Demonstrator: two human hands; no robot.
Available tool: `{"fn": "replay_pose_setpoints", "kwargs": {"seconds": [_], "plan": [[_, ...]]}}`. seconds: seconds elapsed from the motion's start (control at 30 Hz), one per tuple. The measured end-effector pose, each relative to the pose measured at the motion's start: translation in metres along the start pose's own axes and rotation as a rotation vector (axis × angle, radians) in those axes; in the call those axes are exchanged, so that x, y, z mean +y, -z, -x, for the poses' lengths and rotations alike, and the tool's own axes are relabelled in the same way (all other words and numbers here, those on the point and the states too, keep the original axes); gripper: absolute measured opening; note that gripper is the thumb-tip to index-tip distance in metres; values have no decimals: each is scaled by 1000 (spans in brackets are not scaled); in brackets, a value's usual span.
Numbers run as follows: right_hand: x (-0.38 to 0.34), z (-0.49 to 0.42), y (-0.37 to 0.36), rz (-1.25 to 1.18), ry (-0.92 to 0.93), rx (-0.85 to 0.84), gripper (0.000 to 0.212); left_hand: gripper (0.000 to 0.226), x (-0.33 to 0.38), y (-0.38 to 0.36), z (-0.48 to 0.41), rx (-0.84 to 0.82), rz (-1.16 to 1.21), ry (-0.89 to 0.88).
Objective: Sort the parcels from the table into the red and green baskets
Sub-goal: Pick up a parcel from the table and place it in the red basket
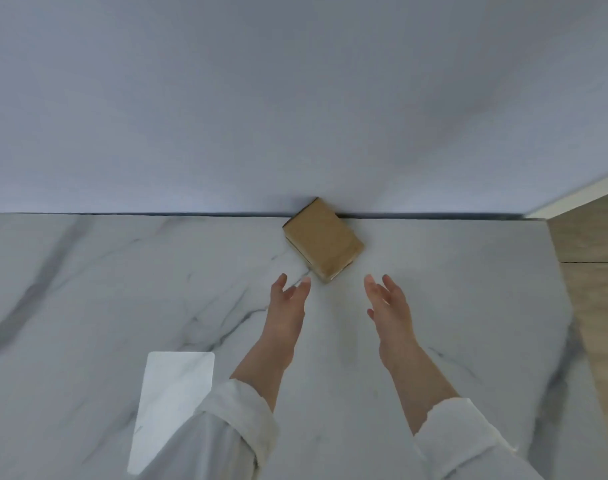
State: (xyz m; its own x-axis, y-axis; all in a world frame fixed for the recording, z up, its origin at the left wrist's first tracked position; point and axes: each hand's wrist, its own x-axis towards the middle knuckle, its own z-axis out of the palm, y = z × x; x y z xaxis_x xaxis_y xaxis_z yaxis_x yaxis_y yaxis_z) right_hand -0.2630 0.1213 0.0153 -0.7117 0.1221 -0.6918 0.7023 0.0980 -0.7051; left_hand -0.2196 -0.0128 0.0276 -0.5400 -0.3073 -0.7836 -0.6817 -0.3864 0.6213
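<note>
Box (pixel 322 240): brown cardboard, alone at the table's (pixel 122 289) far edge, against the wall (pixel 295 98).
Handling: I judge it stiff, light, taped.
Hold: opposite sides.
Hands: left (pixel 287 306), right (pixel 389 303), both spread, empty, near the box.

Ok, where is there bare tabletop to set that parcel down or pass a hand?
The table is bare nearly everywhere: the whole stretch left of the brown parcel, and the strip between it and the table's right edge. The only busy spot is before the parcel, where the left hand and right hand reach.

Matt cardboard parcel (pixel 322 244), glossy marble table (pixel 122 289)
</note>
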Motion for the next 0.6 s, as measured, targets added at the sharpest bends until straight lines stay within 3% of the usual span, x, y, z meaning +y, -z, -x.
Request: {"fn": "replay_pose_setpoints", "kwargs": {"seconds": [0.17, 0.27, 0.4, 0.6], "plan": [[0, -83, -21, 86, 151, -58, 68, 80, -17, -21, -72, 11, 43, -9], [11, -109, -31, 115, 186, -119, 62, 74, -23, -29, -93, 6, 52, -70], [19, -108, -32, 91, 220, -88, 33, 52, -22, -33, -90, -26, 110, -106], [26, -59, -11, 72, 187, -80, 35, 53, -14, -24, -54, -47, 133, -82]]}}
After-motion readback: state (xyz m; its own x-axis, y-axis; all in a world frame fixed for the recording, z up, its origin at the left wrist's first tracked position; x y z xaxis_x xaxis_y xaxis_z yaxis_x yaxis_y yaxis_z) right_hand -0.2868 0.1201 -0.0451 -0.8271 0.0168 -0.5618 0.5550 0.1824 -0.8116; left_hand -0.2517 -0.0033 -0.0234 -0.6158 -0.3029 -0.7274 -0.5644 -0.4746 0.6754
